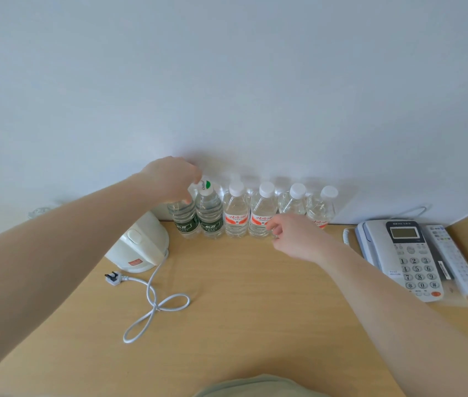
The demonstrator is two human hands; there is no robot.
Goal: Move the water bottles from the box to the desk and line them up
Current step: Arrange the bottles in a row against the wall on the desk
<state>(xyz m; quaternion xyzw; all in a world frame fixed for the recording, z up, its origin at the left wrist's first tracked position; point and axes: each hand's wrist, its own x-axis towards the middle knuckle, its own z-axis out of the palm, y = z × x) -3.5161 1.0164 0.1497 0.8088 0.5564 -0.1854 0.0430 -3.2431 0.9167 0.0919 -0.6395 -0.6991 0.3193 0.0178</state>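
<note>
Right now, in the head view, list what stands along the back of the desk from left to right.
White kettle → two green-label bottles, the first held at its top by the left hand, the second → four red-label bottles → telephone → remote control.

Six clear plastic water bottles stand in a row along the white wall at the back of the light wooden counter (pixel 241 310).

The left hand (pixel 171 179) grips the top of the leftmost green-labelled bottle (pixel 184 217), which touches a second green-labelled bottle (pixel 209 213); four red-labelled, white-capped bottles (pixel 235 214) follow on the right. The right hand (pixel 295 239), fingers (pixel 272 226) curled, touches the lower part of the second red-labelled bottle (pixel 260 216). A white electric kettle (pixel 141 242) with its loose white cord (pixel 152 299) sits left; a grey desk telephone (pixel 407 253) and a white remote control (pixel 453 259) lie right.
</note>
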